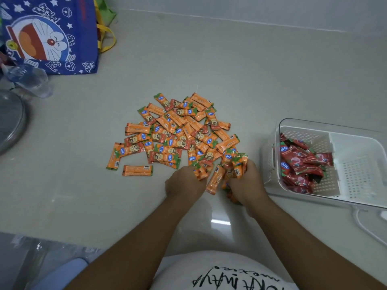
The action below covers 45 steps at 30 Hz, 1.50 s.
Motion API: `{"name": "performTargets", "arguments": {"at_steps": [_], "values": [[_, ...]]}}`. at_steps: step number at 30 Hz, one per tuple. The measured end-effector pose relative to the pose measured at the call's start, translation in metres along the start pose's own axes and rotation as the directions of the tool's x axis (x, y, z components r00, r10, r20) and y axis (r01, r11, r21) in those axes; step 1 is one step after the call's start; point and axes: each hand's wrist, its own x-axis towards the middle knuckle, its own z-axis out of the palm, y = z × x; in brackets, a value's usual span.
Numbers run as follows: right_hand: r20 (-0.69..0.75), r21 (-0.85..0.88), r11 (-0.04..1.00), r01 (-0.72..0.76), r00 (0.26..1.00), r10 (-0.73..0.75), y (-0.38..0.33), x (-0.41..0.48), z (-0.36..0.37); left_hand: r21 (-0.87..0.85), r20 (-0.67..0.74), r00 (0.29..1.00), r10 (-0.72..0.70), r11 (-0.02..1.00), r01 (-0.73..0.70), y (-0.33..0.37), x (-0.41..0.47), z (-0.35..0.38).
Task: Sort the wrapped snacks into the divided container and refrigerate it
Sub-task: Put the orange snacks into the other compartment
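A pile of orange wrapped snacks (pixel 171 130) lies on the pale floor in the middle of the view. My left hand (pixel 184 183) and my right hand (pixel 245 183) sit at the pile's near right edge, each gripping a bunch of orange snacks. To the right stands the white divided container (pixel 310 125). Red wrapped snacks (pixel 299 164) fill its left compartment. Its right compartment (pixel 358 164) holds nothing that I can see.
A blue cartoon bag (pixel 50 34) stands at the back left with a clear plastic bottle (pixel 29 79) in front of it. A round grey fan base (pixel 10 120) is at the left edge. A white lid (pixel 370 227) lies near the container. The wall runs along the back.
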Motion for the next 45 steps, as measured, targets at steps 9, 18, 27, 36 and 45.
{"name": "performTargets", "arguments": {"at_steps": [9, 18, 27, 36, 45], "values": [[0.085, -0.160, 0.980, 0.119, 0.991, -0.106, -0.001, -0.012, 0.033, -0.301, -0.041, 0.999, 0.032, 0.953, -0.043, -0.040, -0.019, -0.022], [-0.028, 0.048, 0.999, -0.010, 1.000, 0.011, 0.001, -0.014, 0.015, -0.207, -0.076, 0.987, 0.140, 0.966, -0.154, 0.026, 0.031, -0.021], [-0.149, 0.116, 0.992, -0.057, 0.986, 0.074, -0.013, 0.026, 0.005, 0.187, -0.109, 0.977, 0.186, 0.969, -0.163, 0.028, 0.043, -0.009], [-0.093, -0.238, 0.968, 0.082, 0.990, -0.106, -0.011, 0.034, 0.021, -0.097, -0.049, 0.992, 0.113, 0.988, -0.117, -0.012, 0.015, -0.019], [-0.027, -0.368, 0.929, 0.017, 0.999, -0.029, -0.016, 0.031, 0.018, -0.280, -0.086, 0.994, 0.070, 0.956, -0.092, -0.013, 0.005, -0.028]]}}
